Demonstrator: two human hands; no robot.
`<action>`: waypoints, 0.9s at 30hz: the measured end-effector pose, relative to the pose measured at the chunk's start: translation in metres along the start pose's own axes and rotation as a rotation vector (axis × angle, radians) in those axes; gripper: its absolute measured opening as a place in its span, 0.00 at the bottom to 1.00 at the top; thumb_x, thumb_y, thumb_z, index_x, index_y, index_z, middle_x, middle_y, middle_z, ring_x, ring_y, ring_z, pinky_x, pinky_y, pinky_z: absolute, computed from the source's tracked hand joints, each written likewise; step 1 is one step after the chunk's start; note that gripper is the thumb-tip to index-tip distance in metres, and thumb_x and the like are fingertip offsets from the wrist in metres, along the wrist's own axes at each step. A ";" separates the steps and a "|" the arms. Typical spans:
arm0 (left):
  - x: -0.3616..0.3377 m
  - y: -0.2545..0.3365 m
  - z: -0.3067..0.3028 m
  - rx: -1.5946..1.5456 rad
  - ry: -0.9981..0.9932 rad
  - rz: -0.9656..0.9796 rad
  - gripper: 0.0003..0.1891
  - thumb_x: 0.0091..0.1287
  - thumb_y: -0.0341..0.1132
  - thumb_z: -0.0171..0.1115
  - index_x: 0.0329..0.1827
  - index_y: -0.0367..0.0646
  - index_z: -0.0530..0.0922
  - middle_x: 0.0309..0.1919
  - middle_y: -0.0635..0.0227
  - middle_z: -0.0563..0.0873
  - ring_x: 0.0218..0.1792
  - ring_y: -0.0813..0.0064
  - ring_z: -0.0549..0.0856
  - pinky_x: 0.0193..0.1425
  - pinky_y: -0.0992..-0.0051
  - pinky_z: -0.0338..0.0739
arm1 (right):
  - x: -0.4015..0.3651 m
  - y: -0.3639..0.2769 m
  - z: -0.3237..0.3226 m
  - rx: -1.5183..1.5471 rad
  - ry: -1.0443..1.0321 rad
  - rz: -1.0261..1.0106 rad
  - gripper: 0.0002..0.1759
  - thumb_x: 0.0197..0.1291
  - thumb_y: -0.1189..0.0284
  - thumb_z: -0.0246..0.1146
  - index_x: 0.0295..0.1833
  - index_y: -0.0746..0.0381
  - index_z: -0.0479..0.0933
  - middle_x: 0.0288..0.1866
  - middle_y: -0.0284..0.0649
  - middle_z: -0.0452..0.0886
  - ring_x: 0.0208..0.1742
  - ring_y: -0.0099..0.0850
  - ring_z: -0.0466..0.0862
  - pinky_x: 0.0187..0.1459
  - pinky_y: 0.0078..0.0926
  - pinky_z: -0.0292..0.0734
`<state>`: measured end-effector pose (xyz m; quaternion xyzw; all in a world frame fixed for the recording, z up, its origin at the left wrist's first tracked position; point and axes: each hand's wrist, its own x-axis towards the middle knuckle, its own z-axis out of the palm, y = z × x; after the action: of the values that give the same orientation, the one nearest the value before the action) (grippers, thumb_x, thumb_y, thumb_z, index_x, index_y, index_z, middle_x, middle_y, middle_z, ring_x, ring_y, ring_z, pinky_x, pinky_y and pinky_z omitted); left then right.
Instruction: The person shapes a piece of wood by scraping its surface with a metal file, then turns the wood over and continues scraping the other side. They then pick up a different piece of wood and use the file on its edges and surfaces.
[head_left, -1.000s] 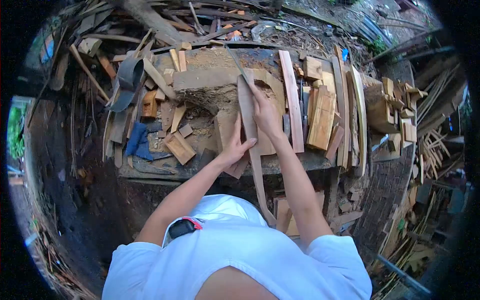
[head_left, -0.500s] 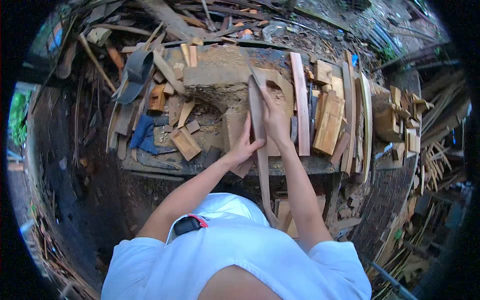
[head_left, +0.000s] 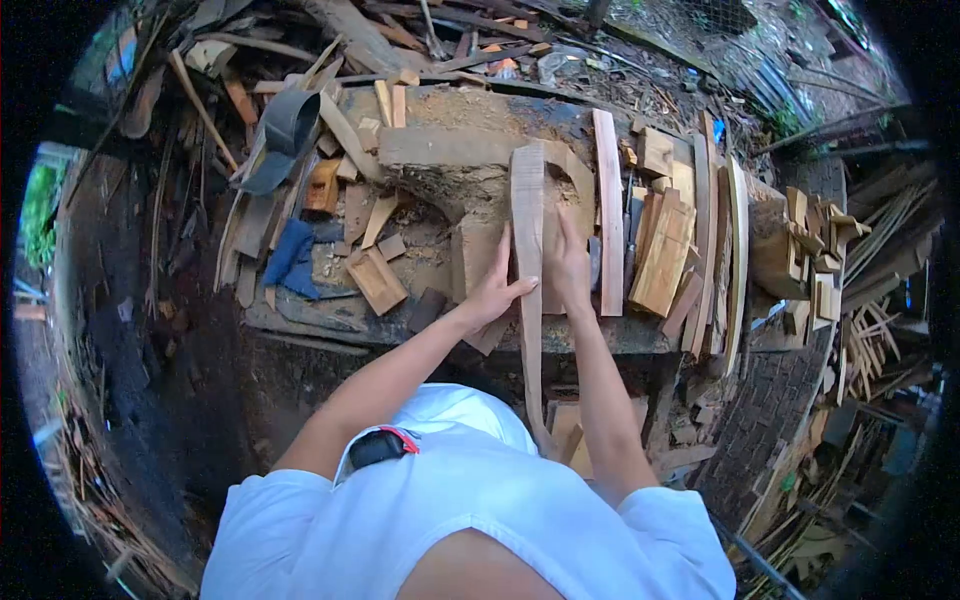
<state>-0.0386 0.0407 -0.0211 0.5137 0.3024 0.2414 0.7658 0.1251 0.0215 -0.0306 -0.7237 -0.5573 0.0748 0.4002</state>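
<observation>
A long, gently curved wooden board [head_left: 527, 215] stands before me, its broad grained face toward me and its narrow lower end reaching down by my shirt. My left hand [head_left: 494, 296] is closed on its left edge, the thumb laid across the face and the fingers along the side. Close by the right edge is my right hand [head_left: 571, 268], open, with fingers stretched away from me. Behind the board lies a thick, roughly hollowed wood block [head_left: 440, 149] on the workbench [head_left: 400, 338].
Right of the hands lie a pale pinkish strip [head_left: 607, 210], a yellowish block [head_left: 662, 252] and several long slats. A blue cloth [head_left: 291, 262], a small block [head_left: 376, 281] and a curled dark sheet [head_left: 280, 140] are on the left. Scrap wood [head_left: 440, 22] is heaped behind the bench.
The board has turned from edge-on to show its broad face. My right hand has come off its upper part and moved lower, to the right side. My left hand keeps its hold.
</observation>
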 end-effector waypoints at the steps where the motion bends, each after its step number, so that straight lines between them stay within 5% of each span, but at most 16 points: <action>1: -0.001 0.002 0.001 0.022 0.012 -0.015 0.54 0.68 0.34 0.64 0.82 0.46 0.28 0.82 0.58 0.36 0.81 0.67 0.41 0.82 0.66 0.42 | -0.005 -0.018 -0.015 0.039 -0.058 0.207 0.26 0.75 0.63 0.49 0.77 0.44 0.63 0.47 0.58 0.83 0.42 0.57 0.85 0.41 0.54 0.75; 2: -0.002 0.003 0.002 0.048 0.013 -0.032 0.54 0.68 0.34 0.64 0.82 0.46 0.28 0.82 0.58 0.36 0.81 0.66 0.40 0.82 0.66 0.42 | -0.005 -0.034 -0.029 0.075 -0.106 0.420 0.26 0.75 0.65 0.49 0.77 0.45 0.63 0.48 0.58 0.83 0.42 0.56 0.86 0.40 0.54 0.75; 4: -0.001 0.003 0.000 0.015 -0.021 -0.049 0.53 0.69 0.34 0.64 0.82 0.47 0.28 0.82 0.61 0.36 0.81 0.67 0.41 0.82 0.66 0.42 | 0.004 -0.056 -0.039 0.101 -0.028 0.359 0.26 0.74 0.68 0.49 0.76 0.43 0.63 0.47 0.59 0.83 0.41 0.56 0.85 0.39 0.52 0.75; 6: 0.002 0.004 0.000 -0.014 -0.056 -0.061 0.53 0.69 0.35 0.63 0.82 0.49 0.28 0.82 0.63 0.37 0.81 0.69 0.41 0.82 0.66 0.43 | 0.017 -0.062 -0.041 -0.124 -0.348 0.293 0.25 0.75 0.65 0.49 0.76 0.42 0.64 0.56 0.54 0.82 0.47 0.54 0.85 0.44 0.48 0.79; 12: -0.003 0.018 0.001 0.009 -0.050 -0.049 0.52 0.69 0.32 0.62 0.82 0.51 0.28 0.82 0.64 0.37 0.81 0.69 0.42 0.81 0.66 0.44 | 0.057 -0.046 -0.021 -0.214 -0.261 0.314 0.25 0.74 0.65 0.50 0.74 0.38 0.66 0.39 0.58 0.84 0.40 0.57 0.84 0.40 0.53 0.78; 16: -0.004 0.023 0.004 0.013 -0.013 -0.023 0.53 0.69 0.29 0.62 0.82 0.50 0.27 0.82 0.58 0.40 0.80 0.66 0.47 0.81 0.67 0.49 | 0.012 -0.055 -0.029 -0.124 -0.182 0.082 0.29 0.70 0.67 0.54 0.75 0.34 0.64 0.34 0.57 0.83 0.35 0.56 0.85 0.34 0.55 0.77; 19: -0.005 0.014 0.004 -0.127 -0.001 -0.049 0.53 0.69 0.30 0.62 0.82 0.50 0.27 0.82 0.58 0.42 0.80 0.66 0.49 0.80 0.67 0.51 | 0.007 -0.071 -0.040 -0.112 -0.423 0.310 0.26 0.73 0.68 0.51 0.74 0.40 0.66 0.51 0.57 0.82 0.49 0.57 0.83 0.47 0.53 0.77; 23: -0.001 0.011 0.000 0.047 -0.031 -0.029 0.53 0.69 0.30 0.63 0.82 0.50 0.26 0.81 0.58 0.44 0.79 0.66 0.51 0.80 0.66 0.52 | 0.056 -0.036 -0.005 0.010 -0.288 0.255 0.25 0.73 0.69 0.51 0.73 0.44 0.67 0.50 0.58 0.82 0.50 0.58 0.82 0.47 0.51 0.77; 25: -0.001 0.013 0.000 0.065 -0.038 -0.017 0.53 0.69 0.30 0.63 0.82 0.50 0.26 0.81 0.58 0.44 0.79 0.65 0.52 0.79 0.66 0.52 | 0.070 -0.029 0.004 -0.123 -0.239 0.164 0.28 0.70 0.69 0.54 0.74 0.40 0.66 0.36 0.57 0.84 0.35 0.58 0.84 0.36 0.55 0.77; 27: -0.001 0.012 0.000 0.067 -0.037 0.015 0.53 0.69 0.29 0.62 0.82 0.49 0.26 0.82 0.60 0.42 0.80 0.66 0.50 0.80 0.66 0.52 | 0.053 -0.023 0.004 -0.062 -0.161 0.052 0.28 0.70 0.70 0.54 0.74 0.40 0.67 0.39 0.56 0.84 0.37 0.58 0.84 0.37 0.55 0.78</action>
<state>-0.0399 0.0447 -0.0103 0.5458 0.2923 0.2274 0.7517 0.1248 0.0708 -0.0003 -0.7415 -0.5708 0.1258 0.3293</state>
